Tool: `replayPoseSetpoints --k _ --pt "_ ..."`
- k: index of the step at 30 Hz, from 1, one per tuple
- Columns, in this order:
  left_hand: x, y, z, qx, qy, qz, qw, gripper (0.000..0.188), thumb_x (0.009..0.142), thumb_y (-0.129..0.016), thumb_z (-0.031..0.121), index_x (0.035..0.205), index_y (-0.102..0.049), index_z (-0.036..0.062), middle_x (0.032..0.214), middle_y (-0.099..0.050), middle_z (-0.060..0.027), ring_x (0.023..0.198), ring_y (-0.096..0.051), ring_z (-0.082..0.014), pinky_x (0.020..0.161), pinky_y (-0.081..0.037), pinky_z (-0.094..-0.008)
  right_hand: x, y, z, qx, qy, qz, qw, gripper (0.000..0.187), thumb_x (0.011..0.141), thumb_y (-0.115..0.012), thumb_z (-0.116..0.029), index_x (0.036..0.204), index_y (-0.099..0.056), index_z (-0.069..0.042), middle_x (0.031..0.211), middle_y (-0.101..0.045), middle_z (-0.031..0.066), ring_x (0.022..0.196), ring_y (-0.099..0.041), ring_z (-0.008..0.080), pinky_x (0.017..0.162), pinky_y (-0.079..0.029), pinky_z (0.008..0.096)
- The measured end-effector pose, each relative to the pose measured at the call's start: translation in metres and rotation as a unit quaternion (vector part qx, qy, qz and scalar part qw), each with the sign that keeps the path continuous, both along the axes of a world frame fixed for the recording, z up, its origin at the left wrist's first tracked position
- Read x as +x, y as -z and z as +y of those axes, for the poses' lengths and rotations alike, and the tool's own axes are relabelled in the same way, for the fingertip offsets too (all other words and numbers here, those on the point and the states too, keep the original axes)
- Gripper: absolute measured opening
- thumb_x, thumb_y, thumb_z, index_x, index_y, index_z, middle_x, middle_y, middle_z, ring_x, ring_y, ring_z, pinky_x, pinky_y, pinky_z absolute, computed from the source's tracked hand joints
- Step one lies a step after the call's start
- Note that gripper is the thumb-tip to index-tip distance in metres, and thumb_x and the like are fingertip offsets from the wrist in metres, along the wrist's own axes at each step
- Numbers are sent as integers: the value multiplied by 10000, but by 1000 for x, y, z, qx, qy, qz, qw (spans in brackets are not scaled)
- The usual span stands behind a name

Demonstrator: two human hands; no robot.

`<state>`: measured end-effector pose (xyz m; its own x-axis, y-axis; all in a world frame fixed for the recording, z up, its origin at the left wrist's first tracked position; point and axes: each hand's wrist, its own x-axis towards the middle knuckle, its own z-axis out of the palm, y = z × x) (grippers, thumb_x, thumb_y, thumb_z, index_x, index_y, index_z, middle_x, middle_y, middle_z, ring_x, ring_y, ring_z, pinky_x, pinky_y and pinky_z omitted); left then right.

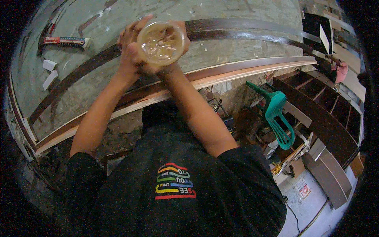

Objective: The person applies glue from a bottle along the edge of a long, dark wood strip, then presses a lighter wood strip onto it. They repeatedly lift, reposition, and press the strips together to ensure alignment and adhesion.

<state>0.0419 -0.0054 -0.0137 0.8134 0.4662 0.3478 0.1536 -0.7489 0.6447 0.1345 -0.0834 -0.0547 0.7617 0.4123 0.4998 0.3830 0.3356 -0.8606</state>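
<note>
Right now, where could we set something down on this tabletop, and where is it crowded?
Bare, stained tabletop shows beyond the dark strips, right of the clear container, and between the hammer and left hand. White pieces lie near the hammer. Off the tabletop at right it is crowded: green chair, boards, brown shelf unit.

R hand [186,41] mostly hidden behind clear round container [181,50]; grip unclear. L hand [131,49]: fingers blurred. Pale yellowish contents [158,45]: can't ID, glare + blur. Dk strips [244,36] hidden in part behind hands/container. Blk shirt [130,173] cut off, lower edge. Pink item [340,72] nr R rim: kind unclear. Bits [277,168] below green chair [276,104]: too small to ID.
</note>
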Motion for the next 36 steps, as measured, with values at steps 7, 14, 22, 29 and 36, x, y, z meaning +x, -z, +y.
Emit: replayPoseSetpoints --k 7,14,22,29,36 --pt "5 -3 -2 -39 -27 30 998 964 748 -822 226 1567 -324 332 1536 -327 -177 1400 -318 -393 1164 -194 -540 27 -5 -30 49 -127 130 982 759 868 -709 -545 1324 -428 -8 1172 -614 163 1020 -637 270 914 -549 433" --pt "3 -8 -7 -23 -64 62 996 887 802 -793 377 1560 -335 334 1562 -342 -159 1458 -294 -397 1175 -210 -568 64 -70 -44 19 94 98 991 345 851 -740 -121 1087 -519 0 960 -696 159 826 -680 241 810 -578 407" --pt "-1 4 -4 -54 -42 -33 997 821 875 -657 517 1563 -336 203 1574 -290 -188 1418 -300 -430 1172 -207 -556 35 22 -38 -6 -163 62 985 654 792 -796 -318 1273 -486 -1 1137 -649 124 1020 -646 221 887 -538 345" --pt "4 23 -6 -7 -96 -101 990 849 858 -679 513 1551 -342 157 1575 -298 -192 1435 -294 -430 1180 -214 -552 -6 82 -7 -149 -136 -74 977 693 802 -749 -367 1304 -443 0 1143 -626 137 1021 -633 227 887 -528 351" --pt "3 11 -4 -20 -62 -71 995 944 808 -777 450 1553 -307 109 1586 -294 -195 1455 -286 -421 1190 -224 -548 39 6 -38 -65 -24 -61 996 581 847 -721 -313 1249 -451 8 1061 -654 162 951 -649 249 865 -540 386"
